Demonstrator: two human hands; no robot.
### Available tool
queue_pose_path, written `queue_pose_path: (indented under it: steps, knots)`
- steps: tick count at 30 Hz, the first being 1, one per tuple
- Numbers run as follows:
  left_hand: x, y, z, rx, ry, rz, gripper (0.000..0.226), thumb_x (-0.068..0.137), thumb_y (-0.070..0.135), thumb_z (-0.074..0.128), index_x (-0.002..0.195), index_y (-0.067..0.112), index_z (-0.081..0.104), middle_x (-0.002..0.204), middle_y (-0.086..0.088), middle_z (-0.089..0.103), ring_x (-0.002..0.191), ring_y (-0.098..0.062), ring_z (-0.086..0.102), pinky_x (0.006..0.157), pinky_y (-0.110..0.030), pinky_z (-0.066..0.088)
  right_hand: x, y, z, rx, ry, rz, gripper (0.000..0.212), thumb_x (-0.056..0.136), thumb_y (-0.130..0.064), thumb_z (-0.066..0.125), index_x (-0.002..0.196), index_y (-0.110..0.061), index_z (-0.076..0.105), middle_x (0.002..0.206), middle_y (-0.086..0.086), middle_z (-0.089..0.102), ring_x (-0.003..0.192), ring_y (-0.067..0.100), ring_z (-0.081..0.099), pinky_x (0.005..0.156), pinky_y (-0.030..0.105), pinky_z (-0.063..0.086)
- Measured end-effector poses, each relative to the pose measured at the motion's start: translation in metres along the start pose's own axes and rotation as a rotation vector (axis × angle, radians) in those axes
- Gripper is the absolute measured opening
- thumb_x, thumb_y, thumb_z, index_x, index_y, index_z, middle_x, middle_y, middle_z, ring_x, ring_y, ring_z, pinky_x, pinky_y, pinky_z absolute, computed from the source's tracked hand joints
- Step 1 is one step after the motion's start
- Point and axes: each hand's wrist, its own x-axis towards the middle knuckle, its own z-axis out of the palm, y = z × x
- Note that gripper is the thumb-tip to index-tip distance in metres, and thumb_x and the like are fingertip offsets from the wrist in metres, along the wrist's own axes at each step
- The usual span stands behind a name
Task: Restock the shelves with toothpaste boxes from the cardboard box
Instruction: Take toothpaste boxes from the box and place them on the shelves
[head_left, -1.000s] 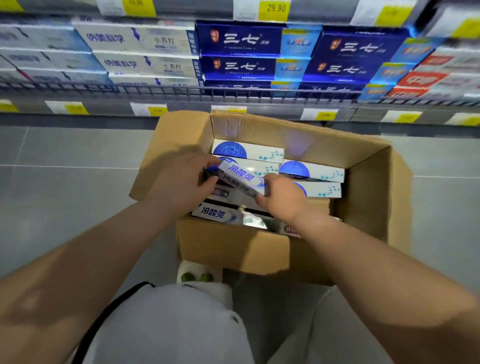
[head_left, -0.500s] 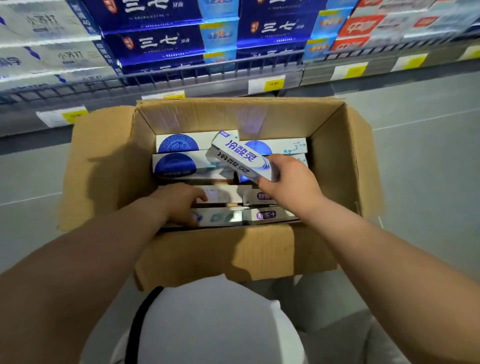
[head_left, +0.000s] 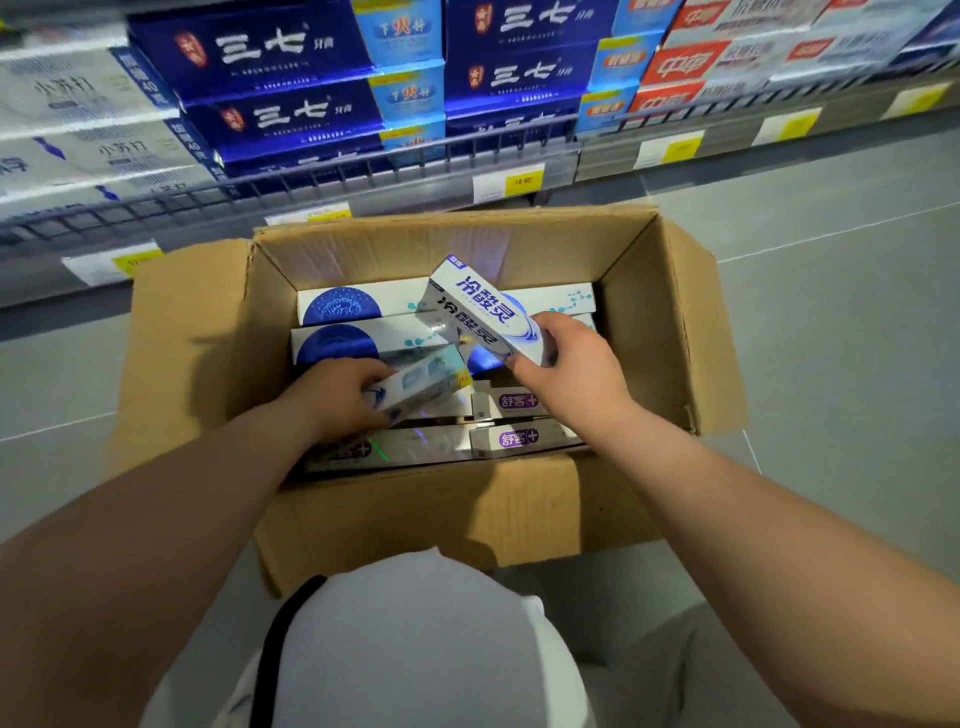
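Nearest the camera, the person's white top (head_left: 415, 649) fills the bottom, and both bare forearms reach forward over the near wall of the cardboard box (head_left: 415, 519). It sits open on the grey floor (head_left: 831, 338) with its flaps folded out, and that's what gives both hands free entry.

Just inside that near wall lie the purple-marked boxes (head_left: 519, 439), flat, side by side, packed tight.

Left hand (head_left: 337, 400) is inside the cardboard box, left of its middle. Its fingers are curled round a pale toothpaste box (head_left: 415, 387), one end tipped up off the layer. It's probably levered that way because the packing leaves no room to take it flat.

Right hand (head_left: 571, 374) is over the right-middle of the cardboard box. It grips a white toothpaste box (head_left: 480, 312) with blue lettering by its near end, the far end angled up above the stock. I'd say it's carried high so it clears the left hand's work. Neither hand is empty.

Against the far wall of the cardboard box, the blue-disc boxes (head_left: 337, 306) lie in rows, face up.

Beyond that far wall is the shelf (head_left: 363, 171), with its wire rail and yellow price tags (head_left: 511, 182). Dark blue boxes (head_left: 270, 52) are stacked label-out behind the rail, which looks set there to stop them sliding off.

My read: two boxes in hand, and the carry up to the shelf comes next.
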Motion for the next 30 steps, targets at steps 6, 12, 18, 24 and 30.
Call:
queue_pose_path:
  steps: [6,12,18,24,30]
  knots:
    - [-0.063,0.053,-0.081,-0.550,0.076,-0.076,0.034,0.078,0.017,0.074,0.104,0.036,0.063,0.091,0.004,0.069,0.077,-0.014,0.069,0.078,-0.038,0.057,-0.004,-0.058,-0.062,0.321,0.073,0.136,0.029,0.081,-0.020,0.067,0.108,-0.016,0.057,0.095,-0.005,0.062,0.083,0.013,0.057,0.074,0.025,0.045]
    - [-0.163,0.144,-0.212,-0.772,0.126,-0.071,0.035,0.080,0.014,0.072,0.111,0.027,0.062,0.096,-0.002,0.069,0.081,-0.017,0.068,0.071,-0.031,0.054,-0.033,-0.166,-0.192,0.511,0.100,0.217,0.032,0.081,-0.014,0.069,0.110,-0.013,0.056,0.098,-0.001,0.063,0.082,0.012,0.059,0.054,0.005,0.041]
    - [-0.269,0.251,-0.350,-0.795,0.055,0.035,0.031,0.071,0.025,0.077,0.101,0.028,0.070,0.091,-0.002,0.073,0.079,-0.018,0.068,0.071,-0.031,0.049,-0.091,-0.274,-0.357,0.606,0.156,0.212,0.030,0.078,-0.010,0.072,0.103,-0.013,0.056,0.105,0.009,0.068,0.090,0.020,0.064,0.080,0.028,0.050]
    - [-0.341,0.376,-0.415,-0.819,0.075,0.167,0.023,0.077,0.015,0.075,0.090,0.033,0.067,0.079,0.006,0.074,0.070,-0.009,0.070,0.072,-0.030,0.051,-0.146,-0.306,-0.495,0.641,0.306,0.188,0.027,0.075,-0.011,0.075,0.087,-0.024,0.054,0.105,0.011,0.070,0.092,0.024,0.067,0.081,0.038,0.054]
    - [-0.377,0.517,-0.411,-0.786,0.096,0.329,0.024,0.077,0.010,0.073,0.098,0.022,0.070,0.092,-0.006,0.073,0.077,-0.020,0.068,0.075,-0.035,0.052,-0.197,-0.261,-0.615,0.605,0.485,0.130,0.029,0.074,-0.013,0.074,0.094,-0.020,0.055,0.105,0.009,0.069,0.094,0.023,0.066,0.089,0.046,0.051]
